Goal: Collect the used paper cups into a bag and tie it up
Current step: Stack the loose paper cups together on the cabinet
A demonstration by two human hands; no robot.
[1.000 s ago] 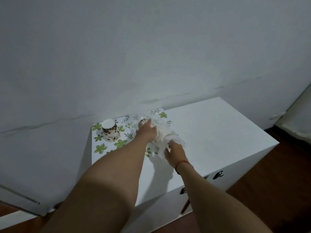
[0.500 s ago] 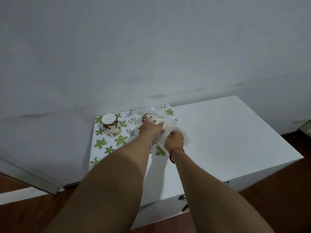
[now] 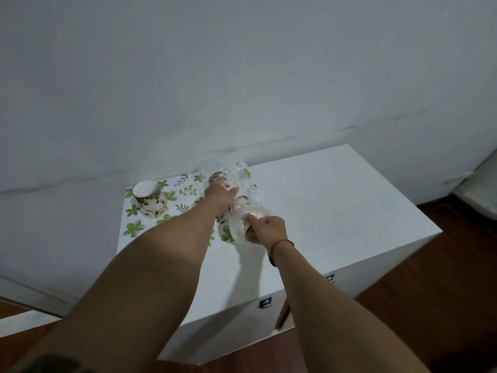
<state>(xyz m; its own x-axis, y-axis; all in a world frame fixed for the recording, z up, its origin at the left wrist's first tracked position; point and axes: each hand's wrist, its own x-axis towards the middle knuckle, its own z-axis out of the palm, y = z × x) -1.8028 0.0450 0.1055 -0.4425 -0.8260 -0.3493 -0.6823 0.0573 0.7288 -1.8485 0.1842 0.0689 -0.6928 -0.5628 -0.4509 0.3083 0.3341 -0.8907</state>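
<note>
A stack of brown-spotted paper cups (image 3: 243, 205) lies on its side inside a clear plastic bag (image 3: 242, 181) on the green-leaf mat (image 3: 134, 228). My left hand (image 3: 219, 196) presses on the far part of the stack through the bag. My right hand (image 3: 266, 228) grips the near end of the stack, at the cup rims, with the bag around it. Another spotted paper cup (image 3: 148, 196) rests upside down on the mat at the left, apart from both hands.
The mat covers the left part of a white cabinet top (image 3: 336, 211), close to the grey wall. Metal latches (image 3: 265, 302) sit on the cabinet's front. Dark wooden floor (image 3: 443, 305) lies to the right and below.
My right hand has slid toward me to the near end of the cup stack. The left hand stays on the far part. The view has shifted slightly.
</note>
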